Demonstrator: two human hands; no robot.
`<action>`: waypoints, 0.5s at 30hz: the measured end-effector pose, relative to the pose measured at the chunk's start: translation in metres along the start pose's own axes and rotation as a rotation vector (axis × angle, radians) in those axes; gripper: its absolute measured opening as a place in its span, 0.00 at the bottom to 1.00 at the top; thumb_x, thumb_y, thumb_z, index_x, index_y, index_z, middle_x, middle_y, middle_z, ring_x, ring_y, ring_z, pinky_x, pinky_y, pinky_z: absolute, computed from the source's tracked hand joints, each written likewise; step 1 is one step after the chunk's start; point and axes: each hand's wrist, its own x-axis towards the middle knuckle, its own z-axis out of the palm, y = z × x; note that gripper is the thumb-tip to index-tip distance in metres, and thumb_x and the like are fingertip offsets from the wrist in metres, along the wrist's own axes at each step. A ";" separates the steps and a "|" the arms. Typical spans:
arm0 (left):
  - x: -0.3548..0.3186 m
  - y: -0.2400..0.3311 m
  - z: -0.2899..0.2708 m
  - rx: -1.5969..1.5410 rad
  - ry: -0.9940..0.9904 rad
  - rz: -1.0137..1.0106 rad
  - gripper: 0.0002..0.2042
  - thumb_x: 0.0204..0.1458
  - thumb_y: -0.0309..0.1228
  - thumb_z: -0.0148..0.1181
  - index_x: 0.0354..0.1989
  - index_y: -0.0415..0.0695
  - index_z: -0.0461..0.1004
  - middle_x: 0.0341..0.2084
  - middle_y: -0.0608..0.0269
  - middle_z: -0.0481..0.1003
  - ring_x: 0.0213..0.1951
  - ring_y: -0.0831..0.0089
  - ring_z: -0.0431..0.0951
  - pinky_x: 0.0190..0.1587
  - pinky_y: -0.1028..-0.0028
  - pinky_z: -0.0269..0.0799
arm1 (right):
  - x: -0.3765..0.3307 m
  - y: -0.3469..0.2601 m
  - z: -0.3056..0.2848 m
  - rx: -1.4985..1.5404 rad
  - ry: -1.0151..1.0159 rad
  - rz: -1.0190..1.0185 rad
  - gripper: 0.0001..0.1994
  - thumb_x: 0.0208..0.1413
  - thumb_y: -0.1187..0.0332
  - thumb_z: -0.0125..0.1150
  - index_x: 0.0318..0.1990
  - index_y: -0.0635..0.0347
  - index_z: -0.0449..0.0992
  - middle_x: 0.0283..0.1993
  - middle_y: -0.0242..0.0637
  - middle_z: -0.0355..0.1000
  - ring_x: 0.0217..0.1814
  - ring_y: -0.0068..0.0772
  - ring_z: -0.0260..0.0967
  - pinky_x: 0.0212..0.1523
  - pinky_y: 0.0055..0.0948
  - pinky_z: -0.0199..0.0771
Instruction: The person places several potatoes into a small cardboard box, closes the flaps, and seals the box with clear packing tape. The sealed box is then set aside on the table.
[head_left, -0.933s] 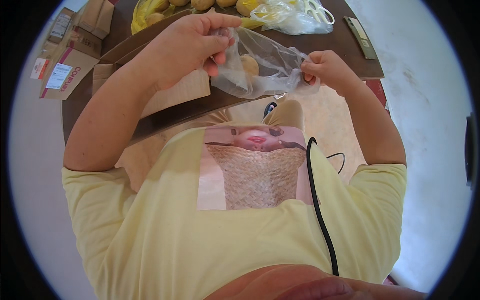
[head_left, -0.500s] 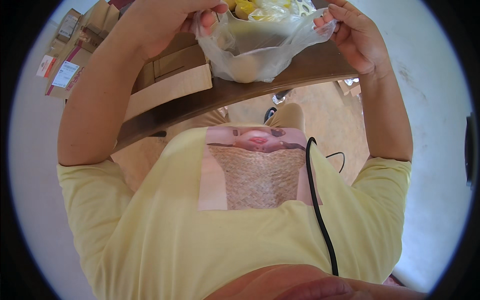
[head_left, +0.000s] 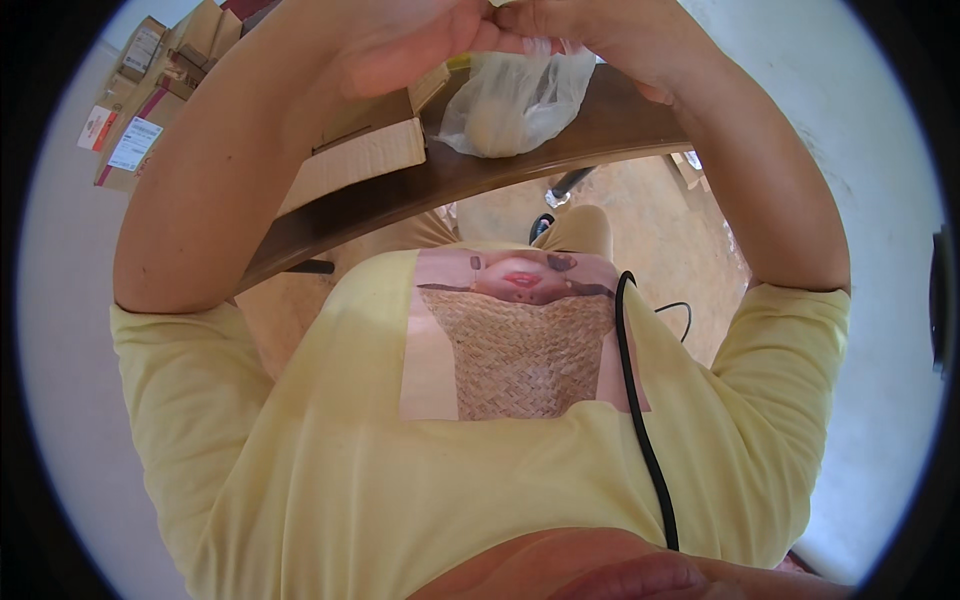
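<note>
A thin translucent plastic bag (head_left: 535, 100) rests on the dark brown table, its upper edge gathered at my hands. A round, tan thing shows through the film near its bottom; its kind is not clear. My left hand (head_left: 425, 45) is closed on the bag's edge from the left. Opposite it, my right hand (head_left: 620, 40) pinches the same gathered plastic, and the fingertips of both hands meet. The top of the picture cuts off part of both hands. Behind the bag, only a sliver of something yellow can be seen.
An open cardboard box (head_left: 365, 155) stands on the table (head_left: 610, 115) left of the bag. Further left are several stacked cartons (head_left: 150, 110) with labels. A black cable (head_left: 645, 440) runs down over my yellow shirt. Below the table edge the floor shows.
Both hands have come together from opposite sides of the bag. Its spread mouth is now drawn closed, and the yellow and clear-wrapped things behind it are mostly hidden.
</note>
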 end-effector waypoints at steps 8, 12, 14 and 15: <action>-0.019 0.017 0.042 0.454 0.387 -0.051 0.18 0.60 0.38 0.55 0.54 0.41 0.68 0.47 0.61 0.71 0.47 0.75 0.72 0.49 0.71 0.70 | 0.015 0.006 -0.012 0.318 0.190 0.007 0.18 0.51 0.80 0.55 0.50 0.74 0.67 0.35 0.40 0.72 0.36 0.28 0.71 0.37 0.26 0.72; -0.017 -0.014 0.007 0.530 0.241 0.161 0.23 0.53 0.33 0.63 0.57 0.40 0.66 0.48 0.62 0.72 0.49 0.76 0.72 0.48 0.72 0.71 | -0.006 -0.022 -0.030 0.498 0.062 -0.271 0.19 0.51 0.79 0.54 0.51 0.77 0.65 0.32 0.41 0.73 0.31 0.31 0.73 0.36 0.26 0.73; -0.009 -0.046 0.026 0.601 0.344 0.292 0.25 0.49 0.29 0.67 0.56 0.39 0.68 0.46 0.62 0.74 0.46 0.76 0.74 0.45 0.73 0.73 | -0.008 -0.035 -0.030 0.464 0.012 -0.295 0.18 0.51 0.79 0.54 0.50 0.77 0.66 0.30 0.42 0.72 0.29 0.32 0.73 0.35 0.25 0.73; -0.009 -0.056 0.025 0.705 0.339 0.318 0.27 0.47 0.29 0.68 0.57 0.39 0.67 0.45 0.62 0.74 0.45 0.76 0.74 0.46 0.74 0.72 | -0.009 -0.042 -0.030 0.471 -0.025 -0.302 0.16 0.51 0.79 0.54 0.48 0.78 0.67 0.29 0.42 0.71 0.28 0.32 0.73 0.35 0.24 0.72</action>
